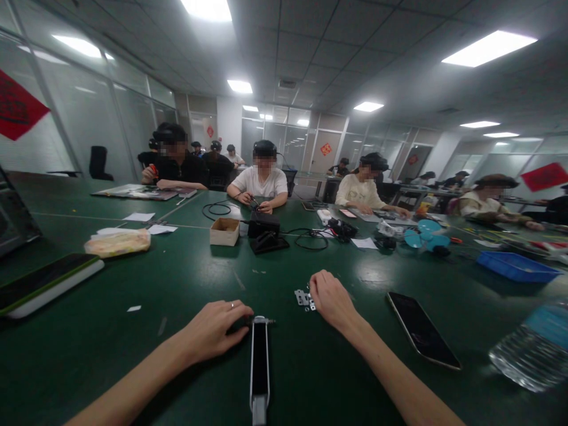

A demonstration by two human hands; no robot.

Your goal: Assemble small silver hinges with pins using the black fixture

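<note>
My left hand (pixel 217 328) rests on the green table with curled fingers, beside the top end of a long, narrow device (pixel 260 367) with a black face and a pale frame. Something dark lies between its thumb and fingers, too hidden to name. From the device's top end a thin metal tip (pixel 271 321) points right. Further forward, my right hand (pixel 331 296) bends its fingers down over small silver metal parts (pixel 302 297), such as flat plates and rings. Its fingertips are hidden, so what they pinch, if anything, does not show.
A phone (pixel 423 328) and a water bottle (pixel 535 343) lie to the right, below a blue tray (pixel 517 266). Ahead stand a small cardboard box (pixel 224 232) and a black device (pixel 264 228) with cables. Left is a green-edged case (pixel 48 284). Several people sit opposite.
</note>
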